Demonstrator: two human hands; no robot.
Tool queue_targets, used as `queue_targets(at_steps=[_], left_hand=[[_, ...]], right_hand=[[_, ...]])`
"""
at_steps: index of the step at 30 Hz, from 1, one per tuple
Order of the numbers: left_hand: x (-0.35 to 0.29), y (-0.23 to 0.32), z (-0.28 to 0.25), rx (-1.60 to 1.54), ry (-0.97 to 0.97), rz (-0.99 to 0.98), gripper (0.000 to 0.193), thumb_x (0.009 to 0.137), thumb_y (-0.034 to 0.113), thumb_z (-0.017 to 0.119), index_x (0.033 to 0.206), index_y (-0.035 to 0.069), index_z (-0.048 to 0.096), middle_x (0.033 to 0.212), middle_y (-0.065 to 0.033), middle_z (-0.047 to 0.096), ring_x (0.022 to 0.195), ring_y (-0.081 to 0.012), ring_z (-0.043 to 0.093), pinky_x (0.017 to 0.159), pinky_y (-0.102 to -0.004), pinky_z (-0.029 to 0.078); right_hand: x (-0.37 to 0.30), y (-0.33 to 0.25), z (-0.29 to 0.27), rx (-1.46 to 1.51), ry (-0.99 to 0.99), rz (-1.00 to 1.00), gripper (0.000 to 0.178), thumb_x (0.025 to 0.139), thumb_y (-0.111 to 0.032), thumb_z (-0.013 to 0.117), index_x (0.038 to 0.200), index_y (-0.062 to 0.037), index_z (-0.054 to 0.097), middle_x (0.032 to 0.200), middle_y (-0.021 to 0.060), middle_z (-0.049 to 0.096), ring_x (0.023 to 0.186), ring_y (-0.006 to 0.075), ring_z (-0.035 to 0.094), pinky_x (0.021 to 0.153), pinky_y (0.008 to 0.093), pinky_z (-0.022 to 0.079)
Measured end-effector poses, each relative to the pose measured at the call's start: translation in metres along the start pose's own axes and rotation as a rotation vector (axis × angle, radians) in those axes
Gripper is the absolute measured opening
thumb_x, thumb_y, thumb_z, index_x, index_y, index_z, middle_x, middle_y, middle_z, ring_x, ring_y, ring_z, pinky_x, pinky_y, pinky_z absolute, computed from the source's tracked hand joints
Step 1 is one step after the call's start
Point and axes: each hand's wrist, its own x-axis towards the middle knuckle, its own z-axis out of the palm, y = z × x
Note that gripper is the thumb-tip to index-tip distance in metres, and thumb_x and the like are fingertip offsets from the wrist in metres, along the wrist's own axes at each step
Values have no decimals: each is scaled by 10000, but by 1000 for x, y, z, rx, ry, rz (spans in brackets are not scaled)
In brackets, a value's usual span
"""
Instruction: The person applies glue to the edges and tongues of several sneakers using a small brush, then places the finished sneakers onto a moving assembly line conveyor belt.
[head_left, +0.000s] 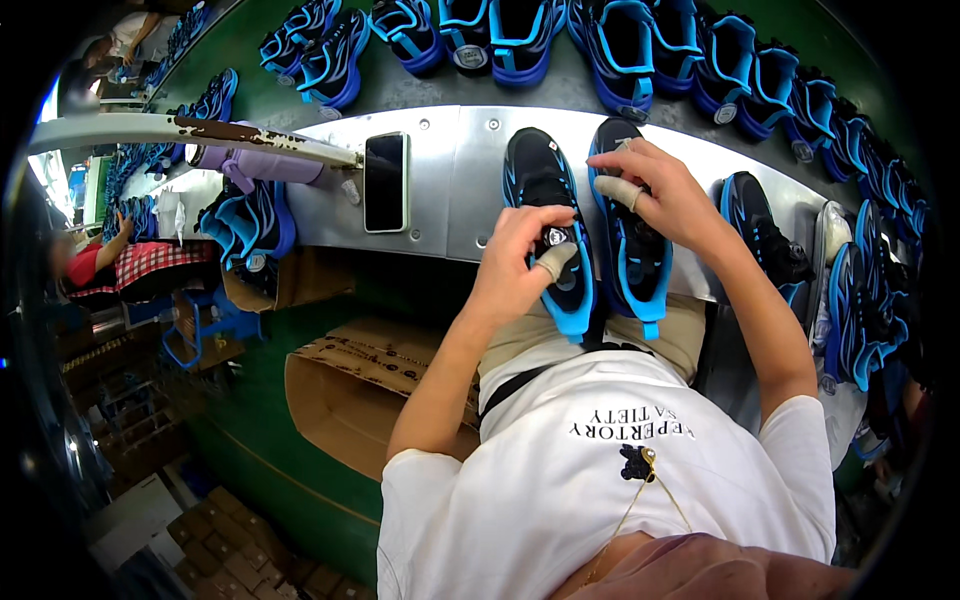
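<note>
Two black sneakers with bright blue trim lie side by side before me, toes pointing away. My left hand is on the left sneaker, its finger and thumb bent to either side of the round lacing dial. Over the forefoot of the right sneaker is my right hand. Its thumb and index finger are apart, reaching across the upper; its other fingertips are partly hidden. Pale finger covers wrap both thumbs and a finger of the right hand.
A phone lies on the metal bench, near a purple bottle and a worn white bar. Several sneakers line the far belt; others lie to my right. Cardboard boxes stand below left. People work at far left.
</note>
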Motion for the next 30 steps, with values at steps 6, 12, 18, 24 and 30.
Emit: queue_targets(at_steps=[6, 12, 18, 24, 30], left_hand=[[2, -4, 8, 130, 110, 20, 363, 777, 148, 746, 1108, 59, 629, 1038, -53, 622, 958, -188, 511, 811, -293, 432], [5, -25, -14, -118, -165, 130, 378, 798, 128, 732, 1153, 52, 628, 1125, -50, 630, 987, -173, 541, 848, -275, 437], [-62, -16, 1, -607, 229, -416, 244, 959, 211, 570, 1073, 2, 624, 1182, -154, 609, 814, -168, 617, 661, -251, 482], [-56, 9, 43, -1238, 178, -704, 375, 1003, 213, 469, 1268, -53, 459, 1175, -186, 597, 829, -220, 646, 657, -305, 527], [-50, 16, 1, -1031, -114, -756, 331, 1007, 186, 459, 1222, -62, 499, 1138, -183, 609, 892, -258, 666, 645, -315, 553]], right_hand=[[1, -1, 2, -41, -46, 8, 218, 873, -163, 650, 1078, -94, 680, 847, 88, 543, 740, 229, 550, 664, 328, 444], [8, -11, 7, -32, -98, -35, 227, 868, -146, 653, 1088, -95, 677, 867, 79, 541, 764, 223, 546, 685, 321, 443], [8, -29, 12, 25, -328, -54, 392, 779, -166, 743, 1165, -177, 676, 905, 70, 491, 859, 230, 515, 781, 331, 442], [12, -15, 35, -15, -350, -295, 334, 741, -128, 749, 1072, -120, 700, 903, 98, 508, 877, 268, 543, 791, 352, 456], [9, -27, 23, 31, -254, -1, 402, 766, -280, 752, 1081, -45, 668, 980, 123, 612, 902, 279, 608, 788, 366, 487]])
